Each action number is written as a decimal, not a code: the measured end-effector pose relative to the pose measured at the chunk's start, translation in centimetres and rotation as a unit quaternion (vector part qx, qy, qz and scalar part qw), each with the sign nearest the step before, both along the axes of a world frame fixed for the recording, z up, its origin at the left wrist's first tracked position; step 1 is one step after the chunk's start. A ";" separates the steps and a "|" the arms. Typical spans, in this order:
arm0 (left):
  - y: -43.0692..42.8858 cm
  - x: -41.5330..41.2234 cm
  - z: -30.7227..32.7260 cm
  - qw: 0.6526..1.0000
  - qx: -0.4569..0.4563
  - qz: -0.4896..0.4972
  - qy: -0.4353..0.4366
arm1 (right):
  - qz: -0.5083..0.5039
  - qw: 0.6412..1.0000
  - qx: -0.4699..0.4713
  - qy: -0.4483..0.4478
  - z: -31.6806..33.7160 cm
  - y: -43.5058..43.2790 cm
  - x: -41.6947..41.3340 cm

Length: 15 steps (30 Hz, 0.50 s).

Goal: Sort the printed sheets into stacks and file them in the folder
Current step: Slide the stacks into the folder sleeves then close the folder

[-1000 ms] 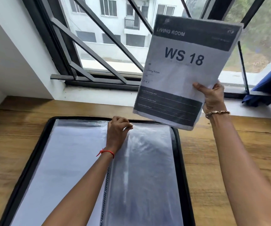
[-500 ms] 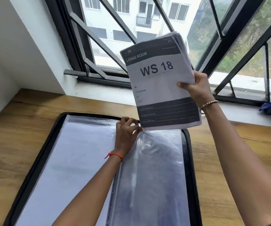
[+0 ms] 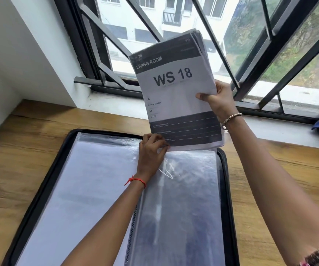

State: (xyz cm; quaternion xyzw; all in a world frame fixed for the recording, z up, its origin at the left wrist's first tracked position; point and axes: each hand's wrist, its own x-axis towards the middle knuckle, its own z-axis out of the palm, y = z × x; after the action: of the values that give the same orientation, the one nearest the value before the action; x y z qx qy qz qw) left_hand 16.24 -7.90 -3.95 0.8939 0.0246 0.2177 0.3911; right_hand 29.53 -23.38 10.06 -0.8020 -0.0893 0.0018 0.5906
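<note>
Filing was judged to be the step in hand. Nearest, the open folder (image 3: 39, 189) was laid flat on the wooden table (image 3: 279, 179), long side running near to far, with a clear sleeve (image 3: 183, 208) uppermost on its right half. At the sleeve's far edge the left hand (image 3: 151, 152) was seen with fingers curled, pinching the plastic at the mouth. Whether the paper's corner was caught too could not be told. Just above that edge the stack of sheets (image 3: 176, 96) was held off the table, gripped at its right edge by the right hand (image 3: 218, 100), thumb on the printed face and fingers behind. The stack was held portrait, print toward the camera, the "WS 18" header at the far, upper end and the bottom edge pointed down at the sleeve mouth. Its long axis was roughly in line with the folder's, top tipped slightly left. Next move, as judged: the mouth to be held open, the bottom edge squared to it, and the stack slid toward the near end. The stack was thick, so snagging was thought likely. Farthest, a barred window (image 3: 116, 54) was noted.
</note>
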 end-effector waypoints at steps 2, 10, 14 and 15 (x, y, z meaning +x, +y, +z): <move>0.1 -0.1 0.0 1.000 -0.004 -0.012 0.011 | 0.004 1.000 -0.029 0.001 -0.2 -0.3 -0.1; -0.5 -0.2 0.1 0.999 0.013 -0.013 0.035 | 0.058 0.988 -0.143 -0.011 -0.3 -0.2 0.0; -0.8 -0.1 0.3 0.999 0.020 -0.019 0.036 | 0.041 0.993 -0.107 -0.015 -0.7 1.1 -0.2; -0.9 -0.1 0.3 0.999 0.028 -0.024 0.034 | 0.035 0.996 -0.085 -0.013 -0.8 1.4 -0.2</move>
State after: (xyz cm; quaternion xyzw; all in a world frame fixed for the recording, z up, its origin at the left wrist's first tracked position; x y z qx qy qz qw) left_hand 16.14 -8.79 -3.63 0.9118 0.0101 0.1782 0.3698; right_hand 29.34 -21.99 9.24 -0.8455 -0.1244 0.0194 0.5190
